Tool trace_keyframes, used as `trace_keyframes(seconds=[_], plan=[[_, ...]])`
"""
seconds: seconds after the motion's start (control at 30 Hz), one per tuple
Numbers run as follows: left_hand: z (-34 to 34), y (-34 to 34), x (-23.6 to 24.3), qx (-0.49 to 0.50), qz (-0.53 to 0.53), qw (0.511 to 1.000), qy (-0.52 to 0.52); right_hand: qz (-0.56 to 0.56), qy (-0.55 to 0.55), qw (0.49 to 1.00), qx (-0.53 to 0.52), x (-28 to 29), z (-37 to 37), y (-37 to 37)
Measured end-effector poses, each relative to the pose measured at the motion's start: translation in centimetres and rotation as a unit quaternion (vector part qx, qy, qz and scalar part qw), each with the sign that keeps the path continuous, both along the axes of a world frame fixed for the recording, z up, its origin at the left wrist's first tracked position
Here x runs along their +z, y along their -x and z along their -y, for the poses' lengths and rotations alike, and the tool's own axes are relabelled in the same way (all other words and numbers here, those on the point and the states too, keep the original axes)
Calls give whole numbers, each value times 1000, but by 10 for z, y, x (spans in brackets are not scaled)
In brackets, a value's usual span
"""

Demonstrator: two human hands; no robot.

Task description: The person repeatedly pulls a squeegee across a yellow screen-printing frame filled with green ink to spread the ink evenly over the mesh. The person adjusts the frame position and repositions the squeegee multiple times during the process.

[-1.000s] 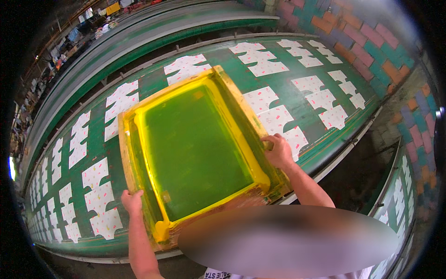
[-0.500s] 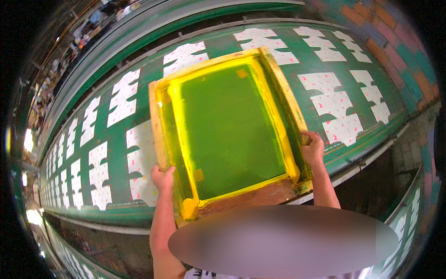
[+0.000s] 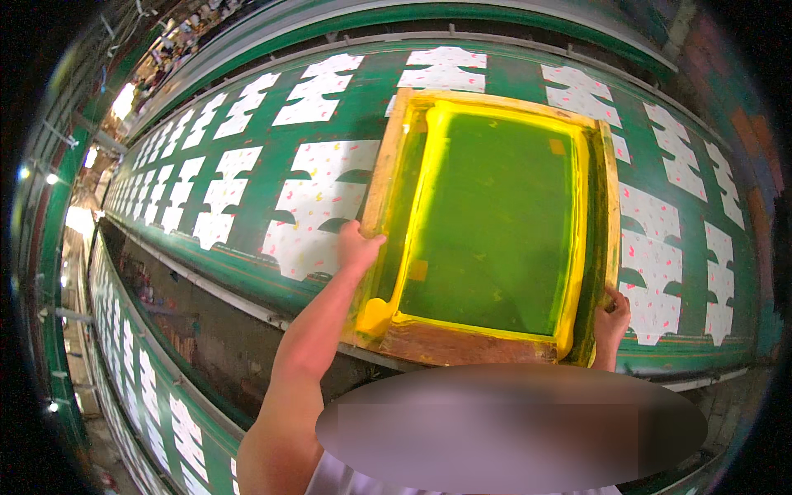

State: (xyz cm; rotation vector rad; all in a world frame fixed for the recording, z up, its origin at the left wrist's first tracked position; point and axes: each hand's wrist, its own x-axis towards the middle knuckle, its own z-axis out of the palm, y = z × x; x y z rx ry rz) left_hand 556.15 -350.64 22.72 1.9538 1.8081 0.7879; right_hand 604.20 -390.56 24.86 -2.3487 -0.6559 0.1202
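A screen printing frame (image 3: 499,223) spans the middle of the view, with a wooden border, green mesh and bright yellow ink or coating along its inner edges. My left hand (image 3: 360,249) grips its left side, thumb on top. On the lower right side, the fingers of my right hand (image 3: 613,320) are closed round the border. Beneath the frame, it covers parts of white cut fabric pieces (image 3: 318,198) printed with small coloured marks. Whether the frame hangs above the table or touches it, I cannot tell.
The long green table (image 3: 272,148) carries several rows of white cut pieces. Behind it runs another table (image 3: 322,25), and a further one (image 3: 157,346) with pieces stands at lower left. A rail (image 3: 247,305) follows the near edge. A blurred oval covers the lower middle.
The frame has shifted to the right in the view and its tilt has changed, with both hands still gripping its sides. The view itself has turned, showing more of the table's left end.
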Motion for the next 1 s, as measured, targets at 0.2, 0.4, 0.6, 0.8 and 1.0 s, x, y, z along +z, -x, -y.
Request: trace_keyframes(seconds=[0.2,0.4,0.6,0.8,1.0], plan=[[7,-10,15,-28,-30,995,89,126,54,989,64,-2,12,10],[11,-16,11,-28,-47,996,70,58,52,910,406,56,21,130],[13,-14,5,-38,-29,997,56,133,175,824,521,84,-7,221],[20,-14,10,-31,19,999,9,188,114,841,493,80,-48,248],[22,-12,13,-55,38,998,-23,115,229,855,451,91,-64,262]])
